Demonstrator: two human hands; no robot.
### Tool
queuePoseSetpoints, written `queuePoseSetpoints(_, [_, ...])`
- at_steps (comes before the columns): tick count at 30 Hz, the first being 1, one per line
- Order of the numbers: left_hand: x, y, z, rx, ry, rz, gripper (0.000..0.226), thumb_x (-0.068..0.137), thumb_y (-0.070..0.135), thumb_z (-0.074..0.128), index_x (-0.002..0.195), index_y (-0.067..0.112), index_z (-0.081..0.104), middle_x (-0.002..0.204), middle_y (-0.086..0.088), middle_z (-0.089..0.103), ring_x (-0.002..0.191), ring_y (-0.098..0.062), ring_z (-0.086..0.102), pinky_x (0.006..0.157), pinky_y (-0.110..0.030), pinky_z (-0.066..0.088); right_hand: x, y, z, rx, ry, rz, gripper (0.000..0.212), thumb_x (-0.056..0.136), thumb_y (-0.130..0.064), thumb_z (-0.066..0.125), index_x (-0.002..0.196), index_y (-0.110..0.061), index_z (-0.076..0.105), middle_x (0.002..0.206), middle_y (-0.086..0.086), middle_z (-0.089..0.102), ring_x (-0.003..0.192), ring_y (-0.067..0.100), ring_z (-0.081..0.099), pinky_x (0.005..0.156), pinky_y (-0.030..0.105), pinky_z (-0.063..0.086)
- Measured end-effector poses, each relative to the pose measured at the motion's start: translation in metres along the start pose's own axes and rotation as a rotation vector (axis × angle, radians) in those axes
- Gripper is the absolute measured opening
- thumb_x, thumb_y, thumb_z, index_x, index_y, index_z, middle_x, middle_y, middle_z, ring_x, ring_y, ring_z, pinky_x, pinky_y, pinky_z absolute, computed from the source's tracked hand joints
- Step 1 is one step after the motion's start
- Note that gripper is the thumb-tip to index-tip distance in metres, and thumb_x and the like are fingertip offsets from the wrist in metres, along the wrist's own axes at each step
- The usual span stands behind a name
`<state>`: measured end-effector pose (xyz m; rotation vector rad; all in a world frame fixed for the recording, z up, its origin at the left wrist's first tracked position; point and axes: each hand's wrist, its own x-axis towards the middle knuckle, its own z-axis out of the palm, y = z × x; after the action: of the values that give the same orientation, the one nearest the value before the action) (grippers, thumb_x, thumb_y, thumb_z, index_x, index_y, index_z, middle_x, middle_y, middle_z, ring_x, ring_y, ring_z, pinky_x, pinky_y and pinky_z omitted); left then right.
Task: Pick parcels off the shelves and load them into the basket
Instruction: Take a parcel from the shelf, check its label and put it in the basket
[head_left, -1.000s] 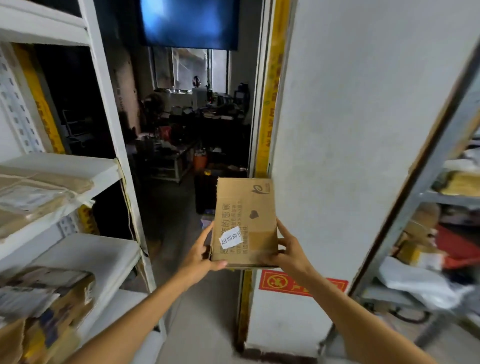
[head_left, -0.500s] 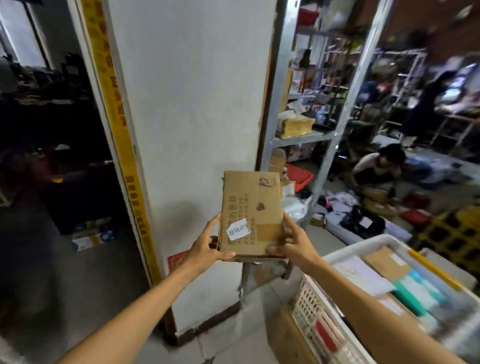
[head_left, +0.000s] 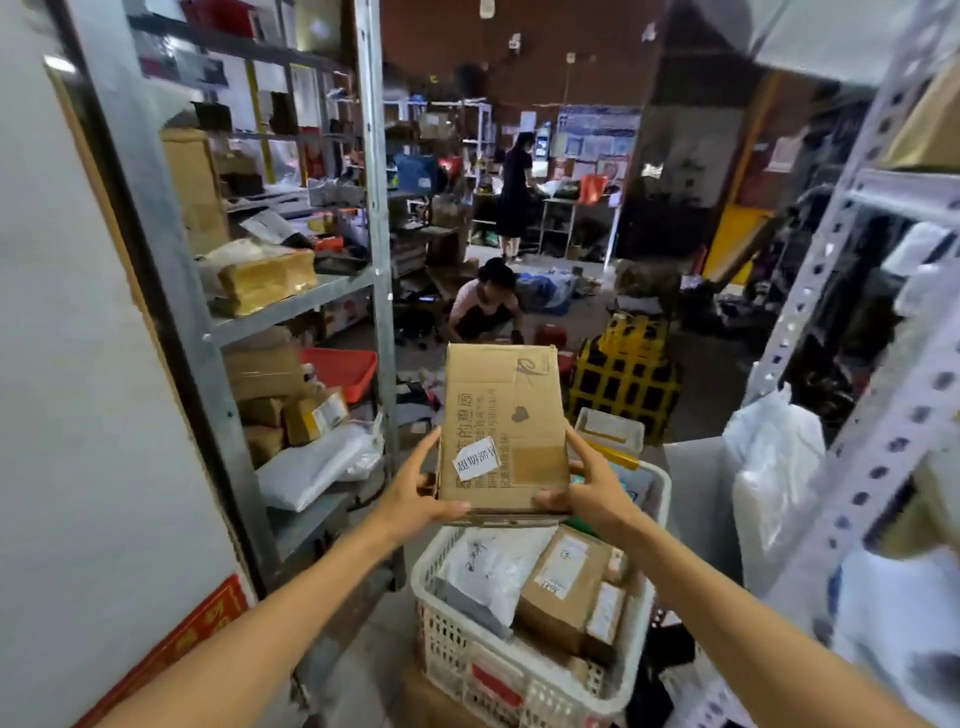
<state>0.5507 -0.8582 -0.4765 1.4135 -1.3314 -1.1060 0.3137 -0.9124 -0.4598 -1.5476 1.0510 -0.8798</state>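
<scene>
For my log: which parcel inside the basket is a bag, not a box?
The white bag lying at the basket's left side; its neighbours are brown cardboard boxes.

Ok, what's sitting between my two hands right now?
The head view shows a cardboard parcel between the left hand and right hand, each gripping a lower corner.

- Most fingers of the left hand (head_left: 413, 493) and the right hand (head_left: 595, 491) lie hidden behind the cardboard parcel (head_left: 501, 431).
- The parcel covers the middle of the white basket's (head_left: 457, 649) far rim; the picture's lower edge cuts the basket's base.
- Labels on the loaded packages (head_left: 563, 582) are too small to read.
- The right shelving (head_left: 904, 431) is blurred and cut by the right edge.
</scene>
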Motion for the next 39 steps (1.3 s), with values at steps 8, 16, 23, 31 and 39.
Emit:
queuePoseSetpoints(8, [0.091,-0.012,0.031,-0.032,-0.218,-0.05,0.105,0.072,-0.002,0.078,0.15,0.032,0.017,0.111,-0.006,0.068,0.094,-0.012,0.068,0.069,-0.026,0.057,0.032,0.04,-0.043,0.044,0.146,0.115,0.097,0.075,0.01,0.071,0.146,-0.04,0.027,0.129,0.002,0.054,0.115,0.021,0.056,0.077,0.027,0.057])
queuePoseSetpoints(16, [0.201,-0.049,0.04,-0.056,-0.416,-0.098,0.109,0.063,0.006,0.084,0.146,0.037,0.022,0.129,-0.006,0.057,0.108,-0.018,0.062,0.075,-0.032,0.059,0.101,0.084,-0.053,0.037,0.331,0.325,0.095,0.075,0.014,0.067,0.147,-0.036,0.032,0.119,0.005,0.061,0.104,0.015,0.061,0.077,0.024,0.056])
queuePoseSetpoints(23, [0.299,-0.08,0.03,-0.024,-0.509,-0.162,0.102,0.07,-0.014,0.073,0.148,0.029,0.024,0.132,-0.009,0.056,0.1,-0.011,0.062,0.062,-0.018,0.054,0.175,0.11,-0.045,0.025,0.389,0.409,0.096,0.073,0.012,0.066,0.145,-0.042,0.032,0.118,0.007,0.062,0.102,0.02,0.063,0.074,0.026,0.057])
queuePoseSetpoints(31, [0.371,-0.138,0.05,0.009,-0.536,-0.286,0.101,0.07,-0.018,0.068,0.145,0.036,0.026,0.128,-0.011,0.058,0.107,-0.023,0.061,0.063,-0.023,0.055,0.232,0.179,-0.049,0.064,0.45,0.529,0.099,0.073,0.012,0.065,0.147,-0.042,0.028,0.125,0.008,0.056,0.106,0.02,0.06,0.072,0.026,0.058])
queuePoseSetpoints(39, [0.436,-0.197,0.069,-0.009,-0.501,-0.388,0.082,0.081,-0.007,0.068,0.131,0.045,0.029,0.117,0.007,0.059,0.108,-0.012,0.058,0.064,-0.01,0.051,0.301,0.256,-0.052,0.119,0.472,0.627,0.094,0.077,0.01,0.068,0.15,-0.035,0.027,0.124,0.006,0.056,0.115,0.023,0.055,0.096,0.041,0.052])
